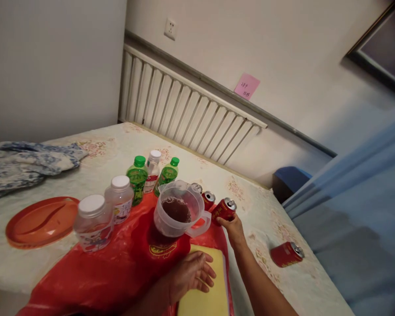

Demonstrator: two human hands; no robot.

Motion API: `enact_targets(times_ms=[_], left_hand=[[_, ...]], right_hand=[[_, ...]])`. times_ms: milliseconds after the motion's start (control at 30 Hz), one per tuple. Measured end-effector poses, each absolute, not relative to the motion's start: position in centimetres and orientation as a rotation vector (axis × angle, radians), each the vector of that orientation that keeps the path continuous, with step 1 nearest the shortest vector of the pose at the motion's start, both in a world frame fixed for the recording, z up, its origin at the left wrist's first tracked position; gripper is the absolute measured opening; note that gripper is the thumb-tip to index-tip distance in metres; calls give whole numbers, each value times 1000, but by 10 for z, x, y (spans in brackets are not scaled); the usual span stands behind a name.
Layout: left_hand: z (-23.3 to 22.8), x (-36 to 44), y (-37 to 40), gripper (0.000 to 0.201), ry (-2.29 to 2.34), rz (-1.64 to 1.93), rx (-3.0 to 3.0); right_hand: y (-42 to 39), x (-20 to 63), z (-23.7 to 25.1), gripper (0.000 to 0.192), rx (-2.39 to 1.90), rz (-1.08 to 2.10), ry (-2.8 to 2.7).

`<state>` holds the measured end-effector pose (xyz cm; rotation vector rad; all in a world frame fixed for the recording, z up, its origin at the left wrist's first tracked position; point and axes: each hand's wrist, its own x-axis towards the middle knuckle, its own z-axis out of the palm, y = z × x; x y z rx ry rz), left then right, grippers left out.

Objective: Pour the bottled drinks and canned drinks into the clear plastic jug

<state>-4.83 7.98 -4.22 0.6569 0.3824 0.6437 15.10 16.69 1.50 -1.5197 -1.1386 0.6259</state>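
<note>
Red metal, the can [224, 210] held in the right hand [233, 227] near the plastic jug [171, 230] looks light but dentable, probably slick; grip gently mid-wall. The left hand [194, 274] spreads, empty, over the yellow pad [209, 300].

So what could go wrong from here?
The right hand grips a red can close to the jug's handle; a knock might tip the open jug and spill its dark liquid. A spill could also wet the yellow pad next to it. And the gripped can might bump the neighbouring red can and topple it.
</note>
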Motion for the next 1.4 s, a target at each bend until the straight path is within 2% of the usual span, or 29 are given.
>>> enact_targets(times_ms=[233,433,667,900,1167,1300,1400], left_hand=[[-54,-45,79,49,343,668,649],[-48,-47,78,48,361,656,672],[-58,-39,70,50,537,732,877],[-60,-32,44,21,882,895,1399],[-67,-24,28,26,1003,847,1987],[-64,-9,35,23,1208,691,2191],[-63,0,35,24,1395,585,2329]], right_hand=[[187,155,-26,46,-1600,556,-1087],[190,154,-43,47,-1618,529,-1125],[151,176,-37,73,-1600,507,-1056],[48,222,-51,55,-1694,530,-1024],[-21,256,-65,39,-1582,665,-849],[-24,272,-63,43,-1457,787,-726],[-21,295,-65,49,-1468,720,-697]])
